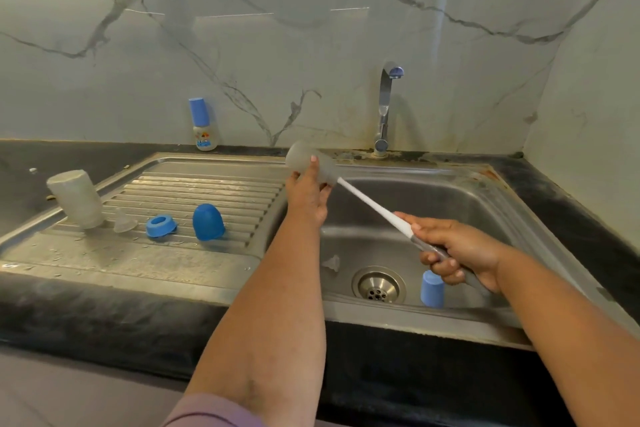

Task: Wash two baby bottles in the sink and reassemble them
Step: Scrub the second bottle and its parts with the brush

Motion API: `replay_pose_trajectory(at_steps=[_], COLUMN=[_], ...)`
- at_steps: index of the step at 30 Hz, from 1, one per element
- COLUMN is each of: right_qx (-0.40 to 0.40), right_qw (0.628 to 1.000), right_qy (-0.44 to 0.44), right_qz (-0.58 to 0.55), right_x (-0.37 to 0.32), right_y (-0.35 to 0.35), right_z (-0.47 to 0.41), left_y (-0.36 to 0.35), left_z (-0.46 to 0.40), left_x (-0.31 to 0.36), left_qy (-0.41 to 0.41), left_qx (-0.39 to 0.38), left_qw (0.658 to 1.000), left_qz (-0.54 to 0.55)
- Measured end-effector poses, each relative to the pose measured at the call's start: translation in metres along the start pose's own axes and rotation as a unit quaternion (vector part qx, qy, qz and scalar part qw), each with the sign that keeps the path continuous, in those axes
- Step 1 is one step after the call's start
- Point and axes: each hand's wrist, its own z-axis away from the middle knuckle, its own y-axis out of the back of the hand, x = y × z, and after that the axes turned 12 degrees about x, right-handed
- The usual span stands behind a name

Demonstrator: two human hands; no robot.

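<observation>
- Head view: the left hand (306,192) grips a frosted bottle (310,163) above the sink's (485,204) 10 o'clock corner; the right hand (457,253) has its fingers (441,258) wrapped round the brush handle (377,210), whose head sits inside the bottle.
- Risk: a wet bottle could slip from the grip if the brush is pushed hard, dropping into the basin.
- A loose teat (331,262) lies near the drain (378,285); the blue cap (432,289) stands at the drain's 3 o'clock.
- Steel drainboard (194,253), black counter (104,315), marble-look wall (277,45); washed parts dry at 9 o'clock.

I see both my forearms reach forward: my left hand (308,196) grips the bottle (311,165), my right hand (457,253) curls round the brush handle (377,210).
</observation>
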Motion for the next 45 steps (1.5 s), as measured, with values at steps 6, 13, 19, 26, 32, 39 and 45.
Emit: replay_pose_trajectory(at_steps=[6,13,19,26,32,39,45], right_qx=[0.175,0.244,0.158,0.18,0.279,0.211,0.217], right_qw=[0.856,0.675,0.88,0.96,0.923,0.933,0.942], right_qy=[0.265,0.337,0.224,-0.017,0.069,0.03,0.024], right_qz=[0.408,0.609,0.388,0.212,0.256,0.29,0.254], right_x=[0.001,-0.008,0.0,-0.005,0.008,0.015,0.016], right_y=[-0.005,0.002,0.025,0.053,0.029,0.017,0.024], right_z=[0.002,0.005,0.008,0.011,-0.023,-0.044,-0.047], left_y=[-0.005,0.001,0.008,0.01,0.025,0.045,0.037], left_z=[-0.001,-0.018,-0.027,-0.034,-0.028,-0.04,-0.047], left_x=[-0.012,0.0,-0.001,-0.025,-0.047,-0.077,-0.068], left_qy=[-0.179,-0.104,-0.066,-0.195,0.017,0.263,-0.093], left_qx=[0.1,0.15,0.065,0.09,-0.106,-0.138,-0.125], left_qw=[0.958,0.955,0.956,0.84,0.66,0.448,0.425], left_qz=[-0.202,-0.233,-0.279,-0.498,-0.744,-0.843,-0.892])
